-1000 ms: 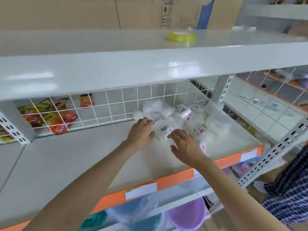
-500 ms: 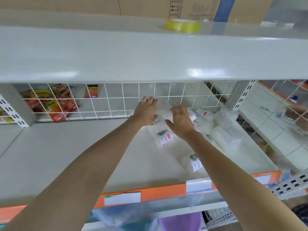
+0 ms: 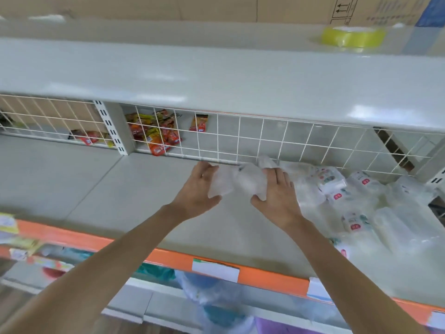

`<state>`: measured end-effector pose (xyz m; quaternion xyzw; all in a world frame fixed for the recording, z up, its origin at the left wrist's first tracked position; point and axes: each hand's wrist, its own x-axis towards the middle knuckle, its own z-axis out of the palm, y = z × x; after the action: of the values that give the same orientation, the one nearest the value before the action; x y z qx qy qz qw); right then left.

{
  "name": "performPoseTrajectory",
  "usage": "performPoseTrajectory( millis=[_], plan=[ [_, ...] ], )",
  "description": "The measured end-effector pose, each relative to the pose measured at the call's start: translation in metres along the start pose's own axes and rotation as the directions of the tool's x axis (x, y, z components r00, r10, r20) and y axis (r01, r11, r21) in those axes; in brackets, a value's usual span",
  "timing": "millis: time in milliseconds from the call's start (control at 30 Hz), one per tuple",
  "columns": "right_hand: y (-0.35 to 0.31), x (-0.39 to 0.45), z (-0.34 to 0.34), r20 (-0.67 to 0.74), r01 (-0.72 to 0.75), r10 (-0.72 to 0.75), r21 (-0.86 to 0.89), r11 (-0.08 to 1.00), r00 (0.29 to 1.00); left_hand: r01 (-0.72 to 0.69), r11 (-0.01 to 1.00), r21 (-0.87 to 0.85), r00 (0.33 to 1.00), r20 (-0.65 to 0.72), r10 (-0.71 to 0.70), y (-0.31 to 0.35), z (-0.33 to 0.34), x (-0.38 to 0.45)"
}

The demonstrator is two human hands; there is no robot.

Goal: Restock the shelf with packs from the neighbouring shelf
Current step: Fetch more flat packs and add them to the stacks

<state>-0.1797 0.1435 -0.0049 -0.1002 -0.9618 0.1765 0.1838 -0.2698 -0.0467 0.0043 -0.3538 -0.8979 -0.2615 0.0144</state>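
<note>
A clear plastic pack (image 3: 237, 182) is held between my left hand (image 3: 199, 189) and my right hand (image 3: 277, 194), low over the grey shelf (image 3: 144, 201) and close to the white wire grid (image 3: 265, 143) at its back. Both hands press on the pack from either side. A heap of similar clear packs with white and red labels (image 3: 356, 208) lies on the same shelf to the right of my hands. The left half of this shelf board is bare.
Behind the grid lie red and yellow snack packets (image 3: 156, 133). A yellow tape roll (image 3: 352, 37) sits on the upper shelf before cardboard boxes (image 3: 216, 8). The shelf's orange front edge (image 3: 265, 276) carries white labels. Bagged goods fill the shelf below.
The view has swung left. Both hands have carried one clear pack leftward, away from the heap, toward the back grid.
</note>
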Motion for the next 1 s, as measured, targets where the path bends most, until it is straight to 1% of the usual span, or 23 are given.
performPoseTrajectory(
  millis=[100, 200, 300, 367, 633, 800, 867, 1000],
  plan=[
    [-0.031, -0.009, 0.016, 0.063, 0.088, -0.091, 0.045, 0.995, 0.994, 0.065, 0.997, 0.031, 0.998, -0.008, -0.064, -0.025, -0.016, -0.033],
    [-0.066, -0.013, 0.031, 0.087, 0.181, -0.188, 0.085, 0.98, 0.978, 0.115, 0.992, 0.046, 0.993, -0.042, -0.113, -0.052, -0.027, -0.064],
    [-0.103, -0.018, 0.047, 0.127, 0.241, -0.253, 0.104, 0.965, 0.959, 0.189, 0.98, 0.059, 0.98, -0.067, -0.185, -0.078, -0.043, -0.093],
    [-0.13, -0.021, 0.061, 0.13, 0.272, -0.285, 0.109, 0.956, 0.95, 0.21, 0.976, 0.055, 0.975, -0.084, -0.205, -0.099, -0.057, -0.111],
    [-0.264, -0.037, 0.119, 0.09, 0.325, -0.34, 0.145, 0.934, 0.936, 0.255, 0.966, 0.043, 0.957, -0.156, -0.245, -0.202, -0.131, -0.189],
    [-0.342, -0.043, 0.155, 0.07, 0.311, -0.327, 0.173, 0.934, 0.942, 0.284, 0.958, 0.037, 0.947, -0.166, -0.275, -0.26, -0.176, -0.235],
    [-0.373, -0.045, 0.168, 0.078, 0.308, -0.329, 0.203, 0.929, 0.941, 0.32, 0.947, 0.025, 0.932, -0.187, -0.31, -0.28, -0.191, -0.253],
    [-0.431, -0.04, 0.194, 0.11, 0.346, -0.385, 0.268, 0.899, 0.916, 0.401, 0.916, 0.008, 0.887, -0.253, -0.386, -0.317, -0.219, -0.286]
  ],
)
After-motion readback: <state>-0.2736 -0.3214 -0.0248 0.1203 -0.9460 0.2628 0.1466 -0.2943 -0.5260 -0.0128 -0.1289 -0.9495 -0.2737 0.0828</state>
